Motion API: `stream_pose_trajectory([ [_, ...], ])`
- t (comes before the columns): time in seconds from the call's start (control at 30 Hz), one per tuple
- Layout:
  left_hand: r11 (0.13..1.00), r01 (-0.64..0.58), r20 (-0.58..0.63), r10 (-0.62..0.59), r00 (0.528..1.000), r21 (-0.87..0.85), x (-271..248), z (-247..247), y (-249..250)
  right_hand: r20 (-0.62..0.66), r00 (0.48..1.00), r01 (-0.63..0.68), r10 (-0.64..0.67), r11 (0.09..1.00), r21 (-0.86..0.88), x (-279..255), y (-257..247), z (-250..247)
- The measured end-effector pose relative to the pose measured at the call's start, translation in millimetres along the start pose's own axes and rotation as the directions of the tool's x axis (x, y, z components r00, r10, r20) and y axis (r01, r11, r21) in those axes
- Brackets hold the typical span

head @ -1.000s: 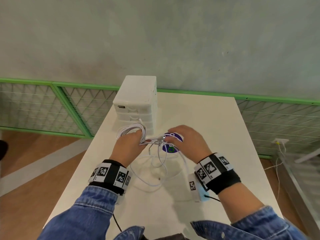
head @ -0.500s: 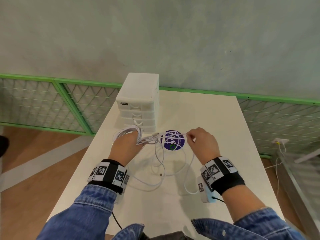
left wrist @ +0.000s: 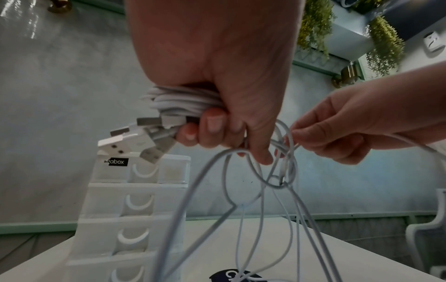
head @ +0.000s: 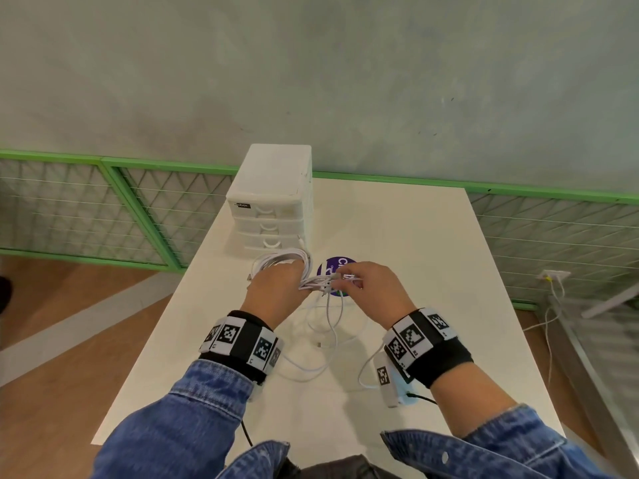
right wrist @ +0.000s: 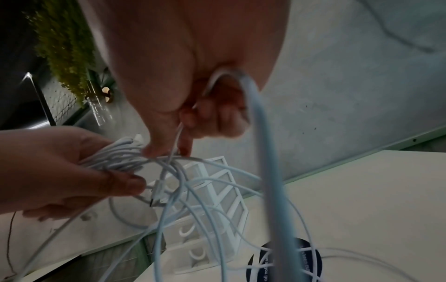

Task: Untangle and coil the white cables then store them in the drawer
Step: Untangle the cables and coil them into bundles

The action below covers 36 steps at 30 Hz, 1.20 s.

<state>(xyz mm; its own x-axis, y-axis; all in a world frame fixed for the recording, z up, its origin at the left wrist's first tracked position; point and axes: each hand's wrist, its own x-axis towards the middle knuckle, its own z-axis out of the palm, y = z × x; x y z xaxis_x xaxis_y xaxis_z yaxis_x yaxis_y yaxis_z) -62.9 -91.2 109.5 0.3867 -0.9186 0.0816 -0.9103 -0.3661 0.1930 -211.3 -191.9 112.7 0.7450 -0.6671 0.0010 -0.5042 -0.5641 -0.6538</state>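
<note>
My left hand [head: 276, 288] grips a coiled bundle of white cables [head: 280, 259] above the table, in front of the drawer unit. Several USB plugs [left wrist: 137, 137] stick out of that fist [left wrist: 217, 106]. My right hand [head: 371, 288] is close beside it and pinches one white strand [right wrist: 177, 137] between thumb and fingertip. Loose loops [head: 328, 326] hang from both hands down to the table. The white drawer unit [head: 273, 205] stands at the table's far left with its drawers closed.
A round purple sticker [head: 333, 267] lies on the white table [head: 415, 257] under the hands. Green mesh fencing [head: 103, 209] runs behind and left of the table. A wall socket with a cable [head: 553, 276] is at the right.
My right hand, which had drawn a strand out to the right half a second ago, has come back in next to the left hand. The left hand has kept its coil.
</note>
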Motion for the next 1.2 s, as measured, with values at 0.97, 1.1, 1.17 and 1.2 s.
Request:
stream_pose_trajectory([
  [0.97,0.960,0.159,0.041,-0.154,0.987,-0.231,-8.6,12.1,4.0,-0.431,0.879,-0.054,0.203,0.941,0.333,1.8,12.0,-12.4],
  [1.1,0.882,0.244,0.027,-0.255,0.967,-0.402,-8.0,8.7,-4.7,-0.432,0.854,-0.247,0.291,0.956,0.156,13.7,57.4,-13.4],
  [1.17,0.842,0.259,0.015,-0.287,0.958,-0.474,-5.4,5.5,-5.7,-0.344,0.870,-0.370,0.354,0.929,0.020,13.6,71.3,-8.7],
  [1.2,0.820,0.263,0.011,-0.299,0.954,-0.508,-3.7,4.1,-6.4,-0.311,0.873,-0.408,0.376,0.912,-0.041,12.4,73.7,-7.0],
])
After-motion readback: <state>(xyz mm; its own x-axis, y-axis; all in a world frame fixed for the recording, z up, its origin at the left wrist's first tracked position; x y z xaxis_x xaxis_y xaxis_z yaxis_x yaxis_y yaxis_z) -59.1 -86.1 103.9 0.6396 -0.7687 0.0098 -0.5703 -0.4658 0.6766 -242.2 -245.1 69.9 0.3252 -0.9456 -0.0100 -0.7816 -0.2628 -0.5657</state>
